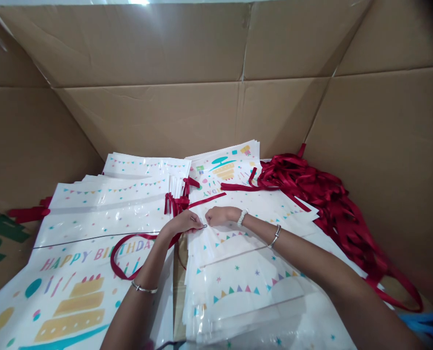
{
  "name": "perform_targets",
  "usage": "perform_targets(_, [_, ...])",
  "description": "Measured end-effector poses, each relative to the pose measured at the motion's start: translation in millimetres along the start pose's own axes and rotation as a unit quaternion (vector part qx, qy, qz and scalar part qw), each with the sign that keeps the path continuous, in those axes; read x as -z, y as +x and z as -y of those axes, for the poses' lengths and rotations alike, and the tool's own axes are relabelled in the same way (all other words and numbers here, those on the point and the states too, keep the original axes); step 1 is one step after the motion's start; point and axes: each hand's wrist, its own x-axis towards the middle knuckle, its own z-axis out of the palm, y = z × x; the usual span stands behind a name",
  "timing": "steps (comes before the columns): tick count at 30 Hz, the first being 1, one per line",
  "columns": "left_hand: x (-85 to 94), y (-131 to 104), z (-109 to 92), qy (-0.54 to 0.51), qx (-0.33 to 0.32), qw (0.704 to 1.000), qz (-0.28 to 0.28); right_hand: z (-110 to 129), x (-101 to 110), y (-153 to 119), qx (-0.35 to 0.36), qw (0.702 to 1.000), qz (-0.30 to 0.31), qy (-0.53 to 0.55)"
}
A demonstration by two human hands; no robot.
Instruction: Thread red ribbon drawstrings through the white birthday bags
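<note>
My left hand (183,222) is closed in a pinch around a thin dark hook-like wire (204,226), whose curled tip sticks out towards the right. A red ribbon (118,262) loops over the left stack and passes under my left wrist; whether the fingers also hold it is hidden. My right hand (219,215) is closed at the edge of the right stack of white party-print bags (238,272), and what its fingers grip, if anything, is hidden. Beneath my left forearm lies another stack of white bags (92,209) printed "Happy Birthday". Knotted red ribbons (178,203) show at its right edge.
Tall cardboard walls (147,116) enclose the back and both sides. A large heap of red ribbons (304,180) lies along the right side. A blue item (426,323) shows at the lower right. A dark cord (92,238) crosses the left stack.
</note>
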Motion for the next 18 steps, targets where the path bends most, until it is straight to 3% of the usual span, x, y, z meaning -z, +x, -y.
perform_targets(12, [2.7, 6.4, 15.0, -0.030, 0.001, 1.000, 0.005, -0.3, -0.5, -1.2, 0.004, 1.000, -0.019, 0.011])
perform_targets(18, [0.8, 5.7, 9.4, -0.024, -0.008, 1.000, 0.006, -0.6, -1.0, -2.6, 0.000, 1.000, -0.013, 0.022])
